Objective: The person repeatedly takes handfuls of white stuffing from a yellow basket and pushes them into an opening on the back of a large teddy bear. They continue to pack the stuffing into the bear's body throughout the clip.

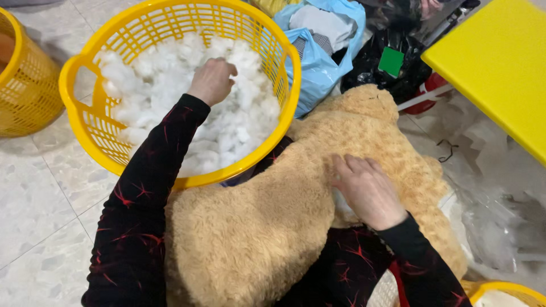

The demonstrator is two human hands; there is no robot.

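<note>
Soft brown teddy bear (273, 227) lies across the person's lap. Right hand (368, 190) presses flat and open on its back. Left hand (212, 79) closes on light, fluffy white stuffing (170, 85) inside the yellow basket (85, 74) on the floor.

We see a second yellow basket (23, 79) at the left edge, a blue plastic bag (318, 62), a black bag (392, 74), a yellow board (495, 62) and clear plastic wrap (500, 187) on the tiled floor (40, 204).
</note>
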